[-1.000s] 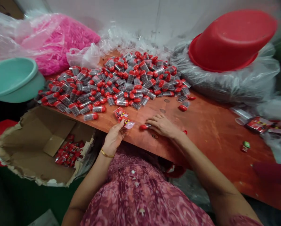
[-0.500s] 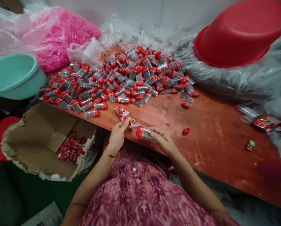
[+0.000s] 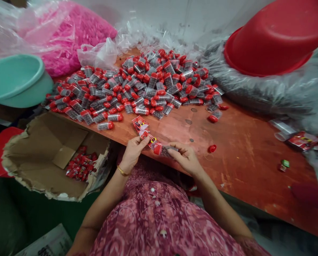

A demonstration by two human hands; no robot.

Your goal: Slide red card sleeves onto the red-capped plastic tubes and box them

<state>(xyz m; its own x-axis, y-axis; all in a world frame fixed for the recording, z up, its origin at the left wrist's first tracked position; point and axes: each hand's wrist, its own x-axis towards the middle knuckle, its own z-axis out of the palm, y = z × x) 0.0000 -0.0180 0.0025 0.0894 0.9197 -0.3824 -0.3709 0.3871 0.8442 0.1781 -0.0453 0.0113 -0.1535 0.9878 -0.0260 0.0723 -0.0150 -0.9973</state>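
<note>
My left hand (image 3: 132,153) pinches a red printed plastic packet (image 3: 140,124) near the table's front edge. In my right hand (image 3: 187,159) is a clear tube (image 3: 165,150) with dark contents and a red cap, gripped at its clear end. The red cap points left and meets the right end of the packet. How far the cap sits inside the packet is hard to make out. Beyond both hands lies a large pile of similar red-capped tubes (image 3: 150,93).
A torn cardboard box (image 3: 28,156) holding red packets (image 3: 81,164) stands below left. A teal basin (image 3: 15,93) and a bag of pink pieces (image 3: 70,32) lie left. A red tub (image 3: 270,42) rests on a plastic bag (image 3: 244,89). A loose red cap (image 3: 212,148) is on the wooden table (image 3: 244,153).
The tube in my right hand has moved slightly left relative to the packet, so its red cap now overlaps the packet's end. My left hand keeps its pinch.
</note>
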